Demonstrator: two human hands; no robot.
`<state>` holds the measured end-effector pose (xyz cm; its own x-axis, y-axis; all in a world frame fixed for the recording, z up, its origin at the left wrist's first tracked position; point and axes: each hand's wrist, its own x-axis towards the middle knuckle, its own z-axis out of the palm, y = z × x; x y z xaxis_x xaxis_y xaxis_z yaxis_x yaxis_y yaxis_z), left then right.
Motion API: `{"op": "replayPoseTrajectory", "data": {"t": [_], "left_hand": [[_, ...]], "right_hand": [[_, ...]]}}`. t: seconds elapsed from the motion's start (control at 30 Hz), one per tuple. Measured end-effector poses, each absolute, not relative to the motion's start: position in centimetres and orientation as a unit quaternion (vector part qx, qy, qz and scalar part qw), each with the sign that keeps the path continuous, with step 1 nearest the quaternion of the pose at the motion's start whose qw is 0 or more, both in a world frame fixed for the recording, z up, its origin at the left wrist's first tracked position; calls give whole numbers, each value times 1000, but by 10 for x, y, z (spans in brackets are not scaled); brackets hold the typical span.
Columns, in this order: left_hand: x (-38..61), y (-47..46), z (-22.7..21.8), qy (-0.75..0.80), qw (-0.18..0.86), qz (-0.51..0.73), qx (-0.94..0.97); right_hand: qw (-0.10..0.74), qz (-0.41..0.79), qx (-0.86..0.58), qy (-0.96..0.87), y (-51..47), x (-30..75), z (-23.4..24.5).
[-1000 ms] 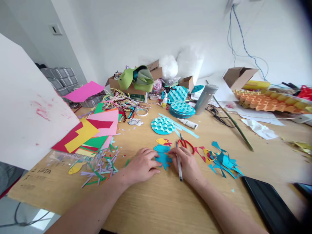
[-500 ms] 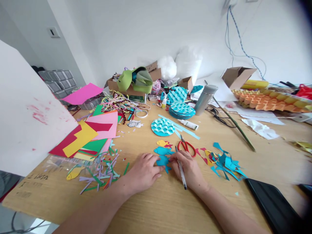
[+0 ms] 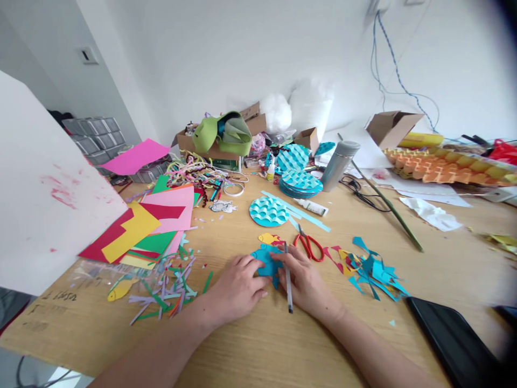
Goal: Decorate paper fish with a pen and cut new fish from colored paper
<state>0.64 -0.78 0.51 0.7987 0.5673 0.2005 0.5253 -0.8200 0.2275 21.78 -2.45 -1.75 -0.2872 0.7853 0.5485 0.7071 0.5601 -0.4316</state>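
Note:
Blue paper fish (image 3: 266,264) lie on the table between my two hands, one seemingly overlapping another. My left hand (image 3: 240,284) rests on the wood, its thumb and fingertips holding the left edge of the blue paper. A clear pen (image 3: 288,285) with a dark end is in my right hand (image 3: 305,280), whose fingertips also touch the right side of the blue paper. Just beyond is a yellow paper fish (image 3: 267,237) with a red piece beside it. Red-handled scissors (image 3: 309,247) lie beyond my right hand, blades pointing away.
Blue scraps (image 3: 382,272) and a black phone (image 3: 448,334) are on the right. Coloured paper sheets (image 3: 133,231) and thin strips (image 3: 173,291) lie on the left. Behind are a wavy-patterned blue disc (image 3: 269,212), a glue bottle (image 3: 313,207) and a grey flask (image 3: 341,164).
My right hand has shifted slightly left, and the pen in it has swung more upright. The blue fish, apart earlier, now appear to overlap. My left hand stays nearly in place.

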Motion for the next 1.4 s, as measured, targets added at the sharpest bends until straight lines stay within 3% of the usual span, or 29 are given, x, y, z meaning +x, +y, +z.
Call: {"op": "replayPoseTrajectory", "data": {"t": [0.63,0.87,1.4], "left_hand": [[4,-3,-3,304,81,176,933],[9,2,3,346,146,214,902],[80,60,4,361,28,102,927]], "right_hand": [[394,57,-536,-744,-15,225,-27],[500,35,-559,-661,-17,227,-21],[553,78,-550,-622,-14,227,-23]]}}
